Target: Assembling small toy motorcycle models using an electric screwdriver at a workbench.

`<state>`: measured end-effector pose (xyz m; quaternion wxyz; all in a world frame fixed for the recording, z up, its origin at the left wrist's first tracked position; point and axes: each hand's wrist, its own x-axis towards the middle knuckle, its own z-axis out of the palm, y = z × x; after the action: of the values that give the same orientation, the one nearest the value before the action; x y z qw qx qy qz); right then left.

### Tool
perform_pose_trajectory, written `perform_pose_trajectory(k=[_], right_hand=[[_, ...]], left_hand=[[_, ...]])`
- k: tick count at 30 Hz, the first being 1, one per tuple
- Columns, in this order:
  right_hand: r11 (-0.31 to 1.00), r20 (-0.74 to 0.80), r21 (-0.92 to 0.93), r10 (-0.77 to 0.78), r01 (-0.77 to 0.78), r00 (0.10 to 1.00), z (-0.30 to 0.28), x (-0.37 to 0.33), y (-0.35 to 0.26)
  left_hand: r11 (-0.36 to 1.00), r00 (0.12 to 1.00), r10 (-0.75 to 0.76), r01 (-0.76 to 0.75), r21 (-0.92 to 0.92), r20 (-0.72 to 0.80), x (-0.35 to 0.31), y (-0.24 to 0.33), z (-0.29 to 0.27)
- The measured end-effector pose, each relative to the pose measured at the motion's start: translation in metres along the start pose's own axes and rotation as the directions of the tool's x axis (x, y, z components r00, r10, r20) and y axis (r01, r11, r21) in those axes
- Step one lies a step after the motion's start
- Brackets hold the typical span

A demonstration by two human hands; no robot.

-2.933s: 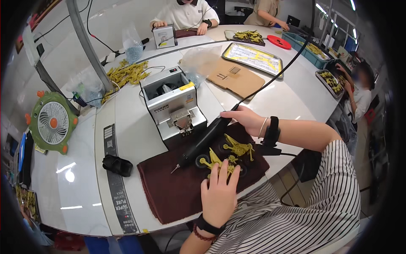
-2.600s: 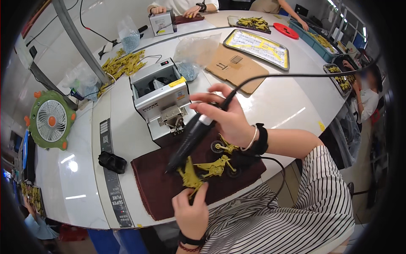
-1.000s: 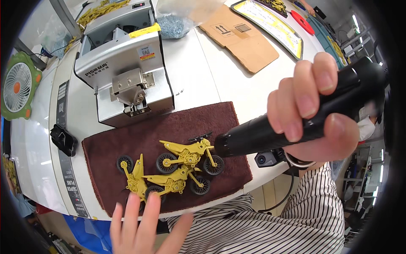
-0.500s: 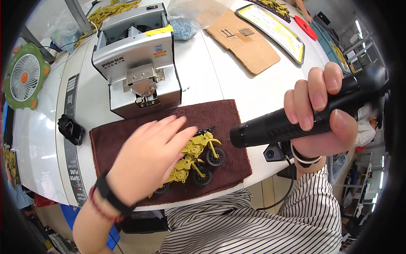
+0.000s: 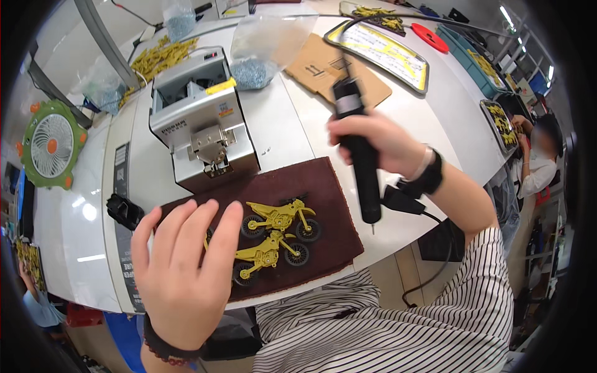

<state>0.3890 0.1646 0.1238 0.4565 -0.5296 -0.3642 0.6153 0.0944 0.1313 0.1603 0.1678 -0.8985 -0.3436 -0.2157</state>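
Two yellow toy motorcycles [image 5: 266, 251] lie close together on a brown cloth [image 5: 324, 202]; beside them the left hand [image 5: 186, 270] spreads its grip, fingers apart, while the right hand [image 5: 390, 148] clamps its grip around a black electric screwdriver [image 5: 365, 177], bit down; beyond, a silver machine [image 5: 198, 115] stands on the white worktop [image 5: 283, 140]

The left hand [image 5: 186, 273] hides some brown cloth [image 5: 336, 217] (the power tool [image 5: 360, 163] blurs toward its top).

Pale wall [image 5: 68, 50], grey post [image 5: 106, 43], glossy white table [image 5: 451, 127], tiled floor [image 5: 409, 272], tube lights [image 5: 505, 16]
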Motion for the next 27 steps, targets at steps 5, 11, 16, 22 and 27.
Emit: perform_pose_trajectory(k=[5, 11, 16, 22, 27], right_hand=[[0.952, -0.021, -0.281, 0.121, -0.122, 0.992, -0.008, 0.043, 0.037], [0.165, 0.349, -0.795, -0.663, 0.584, 0.662, 0.025, -0.014, 0.009], [0.967, 0.721, -0.075, 0.222, -0.245, 0.656, 0.127, -0.071, 0.024], [0.949, 0.64, -0.003, -0.241, 0.316, 0.729, 0.132, -0.049, 0.05], [0.617, 0.588, -0.107, -0.593, 0.779, 0.55, 0.117, -0.023, 0.041]], left_hand=[[0.848, 0.946, -0.279, 0.161, -0.506, -0.167, 0.0, -0.01, -0.017], [0.626, 0.716, -0.598, 0.138, -0.768, -0.359, -0.004, -0.014, -0.024], [0.593, 0.754, -0.439, -0.165, -0.788, -0.488, 0.026, 0.032, -0.019], [-0.564, 0.926, -0.27, -0.374, -0.736, -0.263, 0.022, 0.087, -0.017], [-0.883, 0.996, 0.056, 0.017, -0.468, -0.07, 0.011, 0.06, 0.003]])
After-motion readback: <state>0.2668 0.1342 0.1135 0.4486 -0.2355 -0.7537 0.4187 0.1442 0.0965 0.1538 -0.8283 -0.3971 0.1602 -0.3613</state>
